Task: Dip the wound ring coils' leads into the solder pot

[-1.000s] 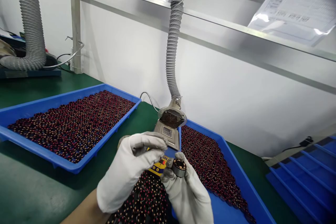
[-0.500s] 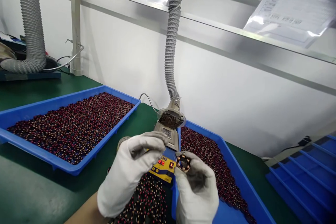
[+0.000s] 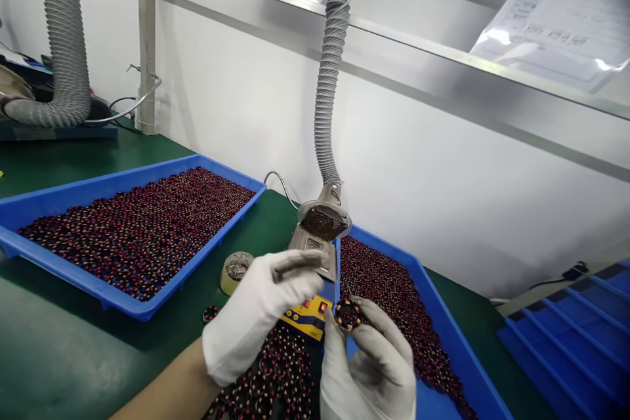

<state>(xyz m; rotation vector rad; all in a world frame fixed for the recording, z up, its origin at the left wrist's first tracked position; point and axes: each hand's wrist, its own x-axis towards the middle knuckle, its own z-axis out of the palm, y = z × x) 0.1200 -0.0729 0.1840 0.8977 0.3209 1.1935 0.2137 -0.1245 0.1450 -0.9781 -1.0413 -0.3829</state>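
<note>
My right hand (image 3: 371, 361), in a white glove, pinches a small dark ring-shaped part (image 3: 348, 315) with coppery spots around its rim, between thumb and fingers. To its left is my left hand (image 3: 268, 308), also gloved, with fingers stretched out and slightly apart from the thumb; nothing shows in it. Behind it stands a yellow and blue device (image 3: 306, 320) with red lit digits, partly covered by that hand. Below my hands lies a pile of similar ring parts (image 3: 275, 374) with pink and pale dots. One loose ring part (image 3: 210, 314) rests left of my left wrist.
Blue trays of ring parts stand left (image 3: 152, 307) and right (image 3: 445, 315). A round tin (image 3: 230, 281) sits behind my left hand. A fume hood (image 3: 325, 220) hangs from a grey hose (image 3: 329, 92). Stacked blue trays (image 3: 566, 335) are at the right.
My left hand has opened out, its fingers straightening to the right. My right hand still holds the ring part, now slightly lower and turned. The tin and a loose ring part have come into sight.
</note>
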